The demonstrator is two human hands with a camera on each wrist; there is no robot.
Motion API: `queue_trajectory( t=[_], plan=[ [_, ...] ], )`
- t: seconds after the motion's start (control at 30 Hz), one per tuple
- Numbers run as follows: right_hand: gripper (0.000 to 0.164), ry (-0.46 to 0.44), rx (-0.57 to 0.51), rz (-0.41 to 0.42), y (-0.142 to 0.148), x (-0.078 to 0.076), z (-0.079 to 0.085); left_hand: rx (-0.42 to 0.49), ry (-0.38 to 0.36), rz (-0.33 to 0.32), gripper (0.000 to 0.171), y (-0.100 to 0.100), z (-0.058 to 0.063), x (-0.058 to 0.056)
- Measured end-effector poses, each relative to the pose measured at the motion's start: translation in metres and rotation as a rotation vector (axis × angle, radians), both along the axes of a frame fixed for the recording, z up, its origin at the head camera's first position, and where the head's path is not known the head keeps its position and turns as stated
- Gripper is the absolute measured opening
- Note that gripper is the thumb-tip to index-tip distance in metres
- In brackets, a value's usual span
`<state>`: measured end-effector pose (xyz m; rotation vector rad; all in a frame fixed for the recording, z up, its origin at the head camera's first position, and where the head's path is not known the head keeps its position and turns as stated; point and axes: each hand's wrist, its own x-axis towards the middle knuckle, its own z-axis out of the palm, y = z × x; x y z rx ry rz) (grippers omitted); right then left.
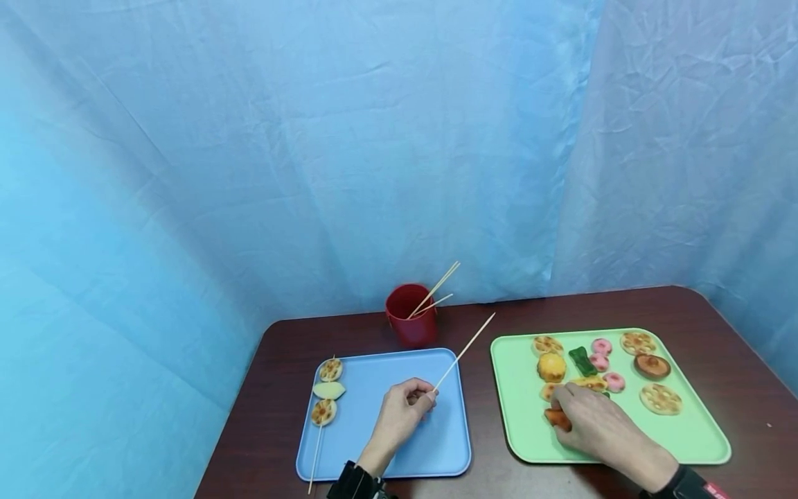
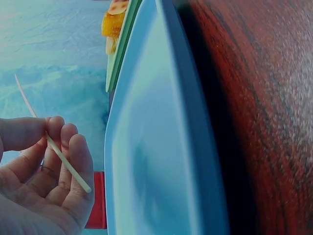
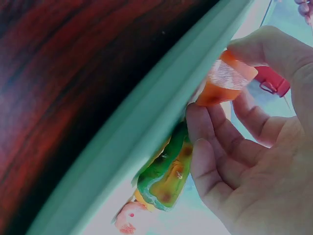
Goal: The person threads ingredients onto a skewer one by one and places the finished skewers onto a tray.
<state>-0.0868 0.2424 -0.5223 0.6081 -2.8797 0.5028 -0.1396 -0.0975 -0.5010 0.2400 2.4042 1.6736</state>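
Observation:
My left hand (image 1: 402, 409) pinches a bare wooden skewer (image 1: 464, 350) between thumb and fingertips above the blue tray (image 1: 355, 443). The skewer's tip slants up to the right. Over the near left part of the green tray (image 1: 686, 443), my right hand (image 1: 601, 426) holds an orange-brown food piece (image 3: 225, 81) between thumb and fingers. A green-and-yellow piece (image 3: 168, 178) lies just past those fingers in the right wrist view. Along the blue tray's left side rests a loaded skewer (image 1: 316, 461) bearing two browned round slices and a pale green piece (image 1: 328, 390).
Behind the blue tray stands a red cup (image 1: 416, 334) with several skewers leaning right. On the green tray lie a yellow ball (image 1: 551, 367), pink rings (image 1: 601, 346), a brown mushroom cap (image 1: 652, 366) and browned round slices (image 1: 661, 400). A blue curtain (image 1: 405, 152) hangs behind the table.

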Motion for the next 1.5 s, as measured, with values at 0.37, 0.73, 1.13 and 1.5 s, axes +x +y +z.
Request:
queue_trajectory(
  t=[0.37, 0.73, 1.13, 1.5],
  plan=[
    [0.027, -0.205, -0.217, -0.084, -0.001, -0.009, 0.024, 0.015, -0.016, 0.003, 0.013, 0.000, 0.002, 0.003],
    [0.053, -0.375, -0.600, -0.201, 0.010, -0.028, 0.043, 0.005, -0.014, -0.001, 0.014, 0.001, 0.001, 0.005],
    [0.071, -0.627, -1.119, -0.192, 0.010, -0.043, 0.043, -0.025, 0.010, -0.020, 0.010, 0.003, 0.000, 0.008],
    [0.070, -0.604, -1.136, -0.262, 0.004, -0.049, 0.045, -0.126, 0.124, -0.095, 0.007, 0.004, 0.001, 0.013]
  ],
)
